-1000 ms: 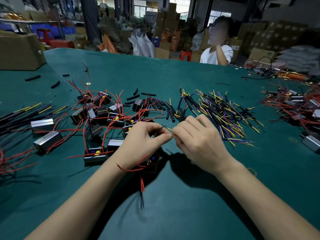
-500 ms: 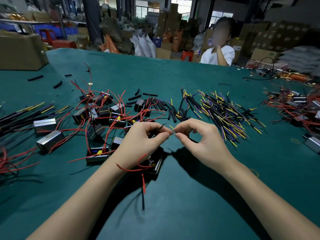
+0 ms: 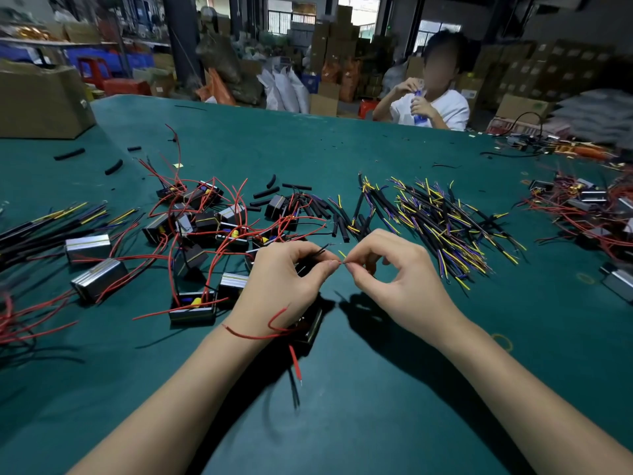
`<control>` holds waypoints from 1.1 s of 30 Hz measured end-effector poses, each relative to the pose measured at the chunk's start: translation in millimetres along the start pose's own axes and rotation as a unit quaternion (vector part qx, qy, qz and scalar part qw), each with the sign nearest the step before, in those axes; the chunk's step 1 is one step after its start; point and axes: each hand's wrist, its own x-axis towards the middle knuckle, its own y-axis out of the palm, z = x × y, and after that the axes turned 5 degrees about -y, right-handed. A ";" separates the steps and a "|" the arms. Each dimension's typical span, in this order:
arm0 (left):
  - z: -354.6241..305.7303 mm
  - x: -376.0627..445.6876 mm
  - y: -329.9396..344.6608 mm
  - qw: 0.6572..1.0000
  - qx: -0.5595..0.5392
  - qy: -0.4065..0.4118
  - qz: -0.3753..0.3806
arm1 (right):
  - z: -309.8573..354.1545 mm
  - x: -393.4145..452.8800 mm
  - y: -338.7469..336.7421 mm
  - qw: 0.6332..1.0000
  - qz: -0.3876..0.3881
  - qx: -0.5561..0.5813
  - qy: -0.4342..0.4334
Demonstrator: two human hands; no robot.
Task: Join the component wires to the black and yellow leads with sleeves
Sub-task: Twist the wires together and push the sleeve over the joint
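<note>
My left hand (image 3: 284,286) and my right hand (image 3: 400,279) meet fingertip to fingertip above the green table (image 3: 376,389). Both pinch thin wire ends at the same spot, a red component wire (image 3: 260,334) looping over my left wrist and a short yellow lead tip (image 3: 342,254) sticking up between the hands. A black component (image 3: 310,329) lies mostly hidden under my left hand. A pile of black and yellow leads (image 3: 442,224) lies behind my right hand. Black sleeves (image 3: 322,210) are scattered behind my fingers.
Black components with red wires (image 3: 205,228) crowd the left, with silver boxes (image 3: 88,243) beside them. More leads (image 3: 51,221) lie at the far left, another component pile (image 3: 589,207) at the right. A cardboard box (image 3: 37,101) sits back left. A person (image 3: 431,104) sits across the table.
My right hand has opened out from a closed fist into a fingertip pinch, and the hands have drawn slightly apart while still holding the wires. The person opposite raised a bottle.
</note>
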 end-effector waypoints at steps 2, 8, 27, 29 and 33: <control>0.7 -0.8 -0.1 1.000 0.013 0.007 0.001 | -0.2 -0.1 0.6 1.000 0.004 -0.018 -0.014; -3.4 -1.2 -1.6 0.994 0.047 -0.060 0.079 | 2.2 0.1 0.6 0.968 0.006 -0.198 -0.151; 5.0 -1.9 -3.2 0.986 0.103 0.132 0.008 | -1.3 -3.6 4.1 0.990 0.016 0.098 0.102; 4.7 -1.9 -4.2 0.985 0.111 0.132 0.008 | -2.0 -3.3 4.6 0.989 0.022 0.097 0.111; 3.0 -2.1 -4.8 0.987 0.113 0.117 0.000 | -2.3 -3.3 3.5 0.988 0.030 0.093 0.116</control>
